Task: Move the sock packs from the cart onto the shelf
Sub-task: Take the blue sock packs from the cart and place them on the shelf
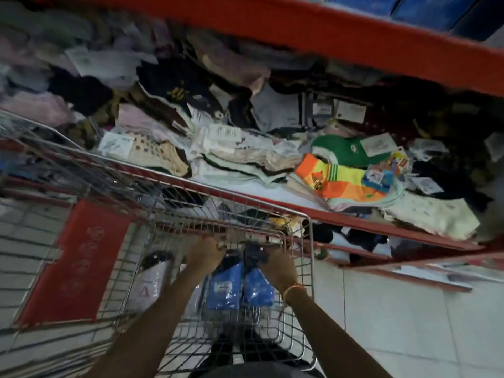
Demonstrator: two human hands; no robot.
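Both hands, left point(203, 255) and right point(278, 266), grip blue sock packs point(224, 286) lying lengthwise in the wire cart point(306, 241), beside the cluttered red shelf point(354, 222).

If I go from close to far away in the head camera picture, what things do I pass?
Blue plastic-wrapped sock packs in the wire cart → left hand and right hand gripping them → silver wire shopping cart's far rim → bright orange and yellow striped socks on the shelf → green socks → red metal shelf beam overhead.
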